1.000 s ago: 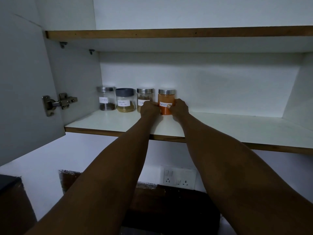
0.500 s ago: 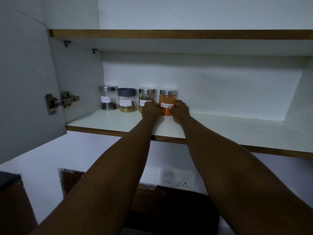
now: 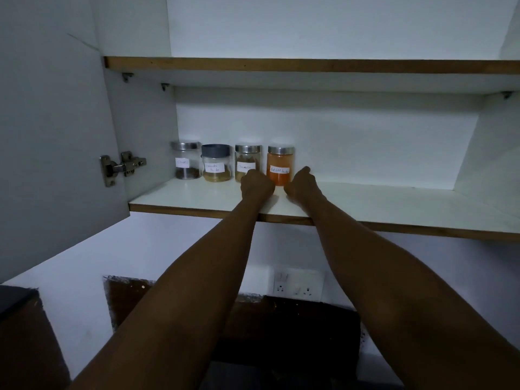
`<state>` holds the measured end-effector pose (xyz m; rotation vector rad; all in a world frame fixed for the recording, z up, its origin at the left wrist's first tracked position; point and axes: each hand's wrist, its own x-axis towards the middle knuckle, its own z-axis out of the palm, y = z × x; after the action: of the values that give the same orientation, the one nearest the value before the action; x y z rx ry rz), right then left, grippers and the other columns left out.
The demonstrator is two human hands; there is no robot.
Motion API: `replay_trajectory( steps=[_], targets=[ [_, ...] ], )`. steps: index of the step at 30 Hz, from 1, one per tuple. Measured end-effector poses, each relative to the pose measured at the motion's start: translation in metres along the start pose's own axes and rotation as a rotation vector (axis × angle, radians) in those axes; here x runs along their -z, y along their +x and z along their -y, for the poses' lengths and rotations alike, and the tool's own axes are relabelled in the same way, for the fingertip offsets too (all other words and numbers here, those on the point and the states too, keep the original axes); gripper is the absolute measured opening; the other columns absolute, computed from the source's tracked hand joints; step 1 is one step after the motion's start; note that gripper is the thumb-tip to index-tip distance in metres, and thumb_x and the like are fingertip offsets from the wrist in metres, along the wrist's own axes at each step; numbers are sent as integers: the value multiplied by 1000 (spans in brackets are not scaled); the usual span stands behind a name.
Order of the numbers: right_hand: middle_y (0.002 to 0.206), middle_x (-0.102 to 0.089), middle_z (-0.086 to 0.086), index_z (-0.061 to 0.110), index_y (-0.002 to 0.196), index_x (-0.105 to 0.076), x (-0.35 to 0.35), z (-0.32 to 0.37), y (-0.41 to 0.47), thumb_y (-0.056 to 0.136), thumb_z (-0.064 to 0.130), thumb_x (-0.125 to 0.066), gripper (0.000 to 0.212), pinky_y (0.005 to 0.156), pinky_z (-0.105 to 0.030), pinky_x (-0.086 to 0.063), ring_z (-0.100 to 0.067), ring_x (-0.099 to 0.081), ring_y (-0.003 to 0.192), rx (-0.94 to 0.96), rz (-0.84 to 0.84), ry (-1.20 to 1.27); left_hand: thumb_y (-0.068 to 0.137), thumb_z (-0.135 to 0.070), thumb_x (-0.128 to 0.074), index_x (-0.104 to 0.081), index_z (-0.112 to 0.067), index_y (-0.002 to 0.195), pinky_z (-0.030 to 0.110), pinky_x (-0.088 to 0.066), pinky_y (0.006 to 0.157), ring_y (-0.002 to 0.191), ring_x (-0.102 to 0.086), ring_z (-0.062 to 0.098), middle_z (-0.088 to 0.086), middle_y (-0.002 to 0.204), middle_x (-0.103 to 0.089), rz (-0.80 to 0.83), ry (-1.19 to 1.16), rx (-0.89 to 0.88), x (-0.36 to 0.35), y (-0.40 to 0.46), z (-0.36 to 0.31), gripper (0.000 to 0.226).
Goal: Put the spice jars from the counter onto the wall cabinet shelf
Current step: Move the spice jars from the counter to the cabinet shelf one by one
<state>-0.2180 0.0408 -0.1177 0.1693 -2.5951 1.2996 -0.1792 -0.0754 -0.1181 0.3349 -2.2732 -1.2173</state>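
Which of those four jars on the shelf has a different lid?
The second jar from the left, holding yellowish powder: its lid is dark grey, while the other three have shiny metal lids.

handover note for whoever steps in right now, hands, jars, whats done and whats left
Left hand: fingers curled, holding nothing, in front of the brown spice jar.
Right hand: curled, no grip on anything, just right of the orange jar.
Jars: four stand upright in a row at the back left of the cabinet shelf: cloves jar, grey-lidded jar, brown spice jar, orange jar.
Done: those four are shelved.
Left: the counter is out of view, so check it for more jars.
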Motion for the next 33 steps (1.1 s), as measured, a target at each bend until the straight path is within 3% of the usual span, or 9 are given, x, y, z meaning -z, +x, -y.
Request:
replay_trajectory(
  steps=[3,7,9,12,16,19,23,27,33],
  targets=[
    [145,-52,-22,-1,157,-19,-4,1,-36,93,19,-63,80,106,-46,-50,-37,-54,134,53,-8,-212,92,-5,-65,-73,6,110,35,-57,94,107,-72,32,21,113,-74,66,111,-181,8,-31,-3,23],
    [107,-68,-12,9,121,-55,-1,-18,-101,100,18,-49,23,70,-35,-52,-29,-69,96,356,-221,-290,90,-2,-60,-79,-3,104,37,-62,87,91,-75,23,13,101,-79,-35,50,-519,9,-84,13,24],
    [107,-68,-6,13,121,-59,-8,-39,-135,103,16,-42,25,82,-31,-57,-19,-67,99,532,-325,-81,92,-2,-58,-78,-4,106,32,-60,87,93,-73,17,8,101,-78,-147,-127,-701,5,-116,36,24],
    [133,-63,-11,0,134,-59,-32,-77,-168,99,3,-47,37,111,-33,-48,-21,-57,128,729,-473,105,96,0,-60,-73,1,119,31,-57,101,116,-69,18,8,122,-73,-217,-279,-802,-16,-153,83,26],
    [133,-60,-11,0,135,-59,-77,-146,-194,97,-2,-50,39,110,-32,-50,-20,-60,126,641,-361,165,97,1,-58,-70,3,123,35,-57,101,117,-69,22,12,124,-72,-87,-268,-648,-57,-190,148,29],
    [135,-60,-17,-7,137,-55,-106,-209,-218,93,-9,-50,45,112,-37,-48,-24,-59,128,434,-137,157,92,5,-56,-68,1,126,17,-52,102,114,-67,15,13,123,-72,142,-166,-484,-82,-219,199,36],
    [142,-54,-23,-4,146,-46,-140,-286,-246,91,-3,-64,58,114,-35,-46,-24,-55,132,140,178,44,84,6,-61,-70,1,124,40,-57,96,109,-71,30,18,117,-74,462,-13,-228,-116,-257,262,41],
    [161,-34,-22,-4,158,-26,-163,-351,-273,91,7,-72,81,122,-42,-34,-34,-38,150,-66,529,-160,89,-1,-66,-64,-1,134,30,-47,99,125,-64,35,20,133,-68,765,156,18,-149,-289,309,45],
    [169,-12,-15,12,165,-6,-186,-399,-298,87,19,-78,106,121,-51,-35,-37,-27,153,-275,775,-369,99,-7,-59,-60,0,132,33,-47,103,126,-63,30,19,132,-66,898,261,253,-173,-320,356,33]
  ],
)
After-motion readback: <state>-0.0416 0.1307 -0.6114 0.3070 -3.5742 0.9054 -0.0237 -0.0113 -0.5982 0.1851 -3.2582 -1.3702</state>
